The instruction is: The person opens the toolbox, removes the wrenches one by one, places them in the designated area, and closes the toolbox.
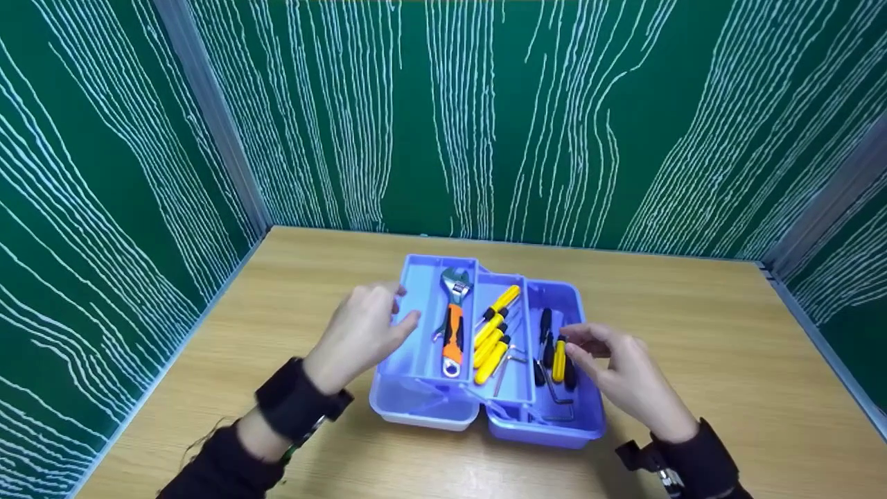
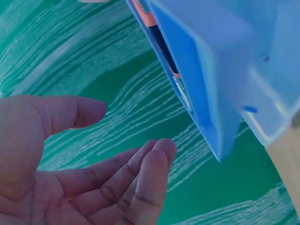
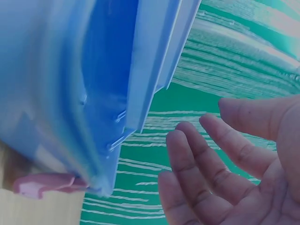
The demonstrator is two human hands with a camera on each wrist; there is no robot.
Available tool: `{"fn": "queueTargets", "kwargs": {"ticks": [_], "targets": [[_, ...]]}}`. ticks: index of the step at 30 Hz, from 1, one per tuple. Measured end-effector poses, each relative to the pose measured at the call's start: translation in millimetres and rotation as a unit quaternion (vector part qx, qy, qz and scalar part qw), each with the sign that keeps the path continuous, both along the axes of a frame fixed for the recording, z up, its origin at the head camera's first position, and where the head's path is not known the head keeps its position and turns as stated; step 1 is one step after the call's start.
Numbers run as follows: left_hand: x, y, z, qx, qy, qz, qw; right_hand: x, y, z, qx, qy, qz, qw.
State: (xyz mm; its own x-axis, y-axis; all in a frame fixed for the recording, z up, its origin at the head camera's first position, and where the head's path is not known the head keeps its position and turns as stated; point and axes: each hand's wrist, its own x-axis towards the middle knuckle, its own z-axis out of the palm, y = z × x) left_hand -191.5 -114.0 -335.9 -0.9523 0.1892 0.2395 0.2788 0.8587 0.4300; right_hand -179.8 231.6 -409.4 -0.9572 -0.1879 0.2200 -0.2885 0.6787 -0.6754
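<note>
— Checking hand positions: where do they stand against the toolbox (image 1: 485, 416)?

— I see the left hand (image 1: 360, 333) at its left tray, the right hand (image 1: 617, 371) over the right tray; both have relaxed fingers, gripping nothing. The box sits mid-table (image 1: 693, 312), trays spread.

— Recommendation?

— I judge both trays should be pressed evenly, keeping the wrench (image 1: 454, 326) and screwdrivers (image 1: 493, 336) seated.

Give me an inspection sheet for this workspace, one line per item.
Surface: wooden table.
Job's things: open blue toolbox with fold-out trays; adjustable wrench in left tray, yellow screwdrivers in the middle, black and yellow screwdrivers and hex keys on the right.
Clutter: nothing seen.
Grippers: left hand and right hand open at the toolbox sides, holding nothing.
Cables: nothing seen.
Surroundings: green patterned walls.
</note>
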Motion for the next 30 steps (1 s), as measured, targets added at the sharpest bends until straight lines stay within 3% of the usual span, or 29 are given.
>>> {"fn": "queueTargets", "kwargs": {"ticks": [6,12,22,25,30], "targets": [[-18.2,18.6,5.6,-0.018,-0.036,0.002,0.9992,9.3,-15.1,5.9,0.004,0.027,0.023,0.999],[-34.4,32.4,8.8,-0.008,-0.078,-0.002,0.9969,17.0,-27.1,10.5,-0.001,0.023,0.049,0.999],[-58.6,48.0,5.9,-0.023,-0.084,-0.017,0.996,27.1,-47.2,15.5,0.044,0.059,0.063,0.995],[-64.1,52.3,4.8,-0.032,-0.089,-0.017,0.9953,29.5,-52.3,17.0,0.05,0.049,0.061,0.996],[-72.4,58.0,1.6,-0.038,-0.091,-0.024,0.9948,32.8,-59.1,16.8,0.052,0.073,0.072,0.993]]}}
